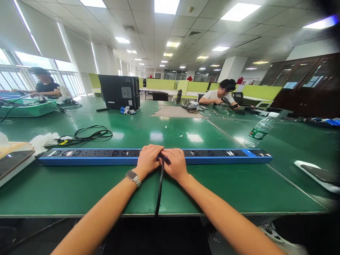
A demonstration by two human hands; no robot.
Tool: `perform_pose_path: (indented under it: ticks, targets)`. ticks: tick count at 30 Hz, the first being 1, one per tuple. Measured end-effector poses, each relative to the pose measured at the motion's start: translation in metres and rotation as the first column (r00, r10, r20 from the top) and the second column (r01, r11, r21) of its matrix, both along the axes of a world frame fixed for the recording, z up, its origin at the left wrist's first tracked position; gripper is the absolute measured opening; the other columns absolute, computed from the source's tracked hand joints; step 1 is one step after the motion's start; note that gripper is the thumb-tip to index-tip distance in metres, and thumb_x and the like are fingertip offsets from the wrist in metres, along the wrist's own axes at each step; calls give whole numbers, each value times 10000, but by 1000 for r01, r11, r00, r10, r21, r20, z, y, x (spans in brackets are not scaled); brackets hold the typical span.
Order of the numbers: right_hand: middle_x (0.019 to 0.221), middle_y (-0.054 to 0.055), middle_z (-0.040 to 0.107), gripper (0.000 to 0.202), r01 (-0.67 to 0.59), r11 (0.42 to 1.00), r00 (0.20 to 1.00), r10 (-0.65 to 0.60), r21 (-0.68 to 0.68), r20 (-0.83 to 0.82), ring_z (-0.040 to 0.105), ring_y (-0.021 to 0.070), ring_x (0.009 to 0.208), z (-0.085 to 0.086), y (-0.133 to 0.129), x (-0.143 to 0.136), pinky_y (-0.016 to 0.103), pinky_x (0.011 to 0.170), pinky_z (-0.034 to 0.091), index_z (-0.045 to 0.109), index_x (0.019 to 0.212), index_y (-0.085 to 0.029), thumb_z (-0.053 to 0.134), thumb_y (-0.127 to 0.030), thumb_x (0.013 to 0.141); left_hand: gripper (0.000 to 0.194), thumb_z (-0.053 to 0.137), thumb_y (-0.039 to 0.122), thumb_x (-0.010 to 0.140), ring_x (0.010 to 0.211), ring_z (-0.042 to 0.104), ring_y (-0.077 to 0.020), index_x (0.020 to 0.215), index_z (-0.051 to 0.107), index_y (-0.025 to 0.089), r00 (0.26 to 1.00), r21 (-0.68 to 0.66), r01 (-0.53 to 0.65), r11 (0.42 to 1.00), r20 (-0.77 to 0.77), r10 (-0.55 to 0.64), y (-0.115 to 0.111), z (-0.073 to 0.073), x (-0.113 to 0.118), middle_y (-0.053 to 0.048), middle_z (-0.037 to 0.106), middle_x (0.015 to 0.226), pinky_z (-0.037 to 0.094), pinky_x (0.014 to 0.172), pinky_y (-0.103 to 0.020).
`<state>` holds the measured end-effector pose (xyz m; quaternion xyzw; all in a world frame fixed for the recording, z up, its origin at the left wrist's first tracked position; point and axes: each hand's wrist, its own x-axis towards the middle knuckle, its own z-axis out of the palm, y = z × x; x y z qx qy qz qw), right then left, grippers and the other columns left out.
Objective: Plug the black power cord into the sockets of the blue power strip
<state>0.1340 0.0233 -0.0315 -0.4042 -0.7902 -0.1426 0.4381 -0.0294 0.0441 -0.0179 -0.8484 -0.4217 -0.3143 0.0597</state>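
Observation:
A long blue power strip (pixel 90 161) with a row of black sockets lies across the green table in front of me. At its middle, my left hand (pixel 149 159) and my right hand (pixel 175 163) meet, both closed around the black plug (pixel 166 160) of a power cord. Fingers cover most of the plug, so I cannot tell how far it sits in a socket. From between my hands the black cord (pixel 159 191) hangs down over the table's front edge. A watch is on my left wrist.
Coiled black cable (pixel 92 132) lies behind the strip at left. A water bottle (pixel 260 131) stands tilted in view at right, near a phone (pixel 318 175). Farther back are a black computer case (pixel 117 92), a green basket (pixel 34 109) and two people (pixel 220 94) at work.

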Motion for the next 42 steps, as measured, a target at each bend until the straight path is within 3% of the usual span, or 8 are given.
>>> perform_pose_path:
  ticks: [7, 20, 28, 35, 39, 42]
  targets:
    - [1177, 73, 690, 301, 37, 999, 999, -37, -18, 32, 553, 242, 1047, -5, 7, 1, 395, 921, 387, 653, 1166, -205, 568, -281, 887, 477, 629, 228, 783, 1124, 587, -260, 1252, 558, 181, 994, -36, -110, 993, -17, 109, -3, 3, 1, -97, 675, 1185, 435, 984, -410]
    - [989, 62, 729, 159, 85, 992, 994, -79, -96, 70, 573, 218, 881, 10, 17, -4, 364, 788, 338, 687, 952, -211, 606, -303, 850, 275, 633, 257, 810, 1033, 654, -247, 1081, 651, 214, 996, -103, -88, 991, 21, 91, 0, 1, 2, -71, 723, 1074, 496, 941, -384]
    - [997, 69, 731, 169, 47, 994, 998, -49, -100, -24, 630, 199, 917, 0, 20, -5, 336, 815, 358, 666, 953, -193, 579, -239, 815, 263, 609, 227, 817, 1039, 649, -241, 1074, 661, 218, 995, -121, -83, 989, 41, 88, -1, 4, 1, -59, 724, 1101, 490, 930, -379]
    - [1044, 77, 722, 191, 18, 996, 998, -23, -93, -54, 632, 204, 967, -5, 19, -3, 341, 840, 367, 657, 997, -197, 569, -283, 852, 262, 610, 253, 832, 1059, 645, -241, 1089, 654, 231, 997, -118, -72, 990, 12, 74, 0, 3, 1, -60, 724, 1108, 472, 944, -383]
    - [968, 69, 711, 178, 57, 992, 994, -67, -113, -88, 611, 211, 904, -3, 20, -9, 342, 807, 381, 653, 982, -200, 563, -304, 870, 404, 577, 239, 850, 1118, 625, -245, 1252, 556, 197, 991, -80, -127, 989, -43, 124, -1, 1, 2, -95, 682, 1217, 447, 974, -390]
    - [994, 77, 707, 227, 112, 987, 989, -121, -112, -80, 588, 230, 909, -3, 20, -11, 351, 805, 381, 656, 1040, -195, 580, -328, 873, 557, 582, 250, 843, 1083, 641, -250, 1371, 439, 145, 983, -97, -168, 981, -86, 159, -1, 1, 3, -117, 695, 1163, 451, 960, -383]
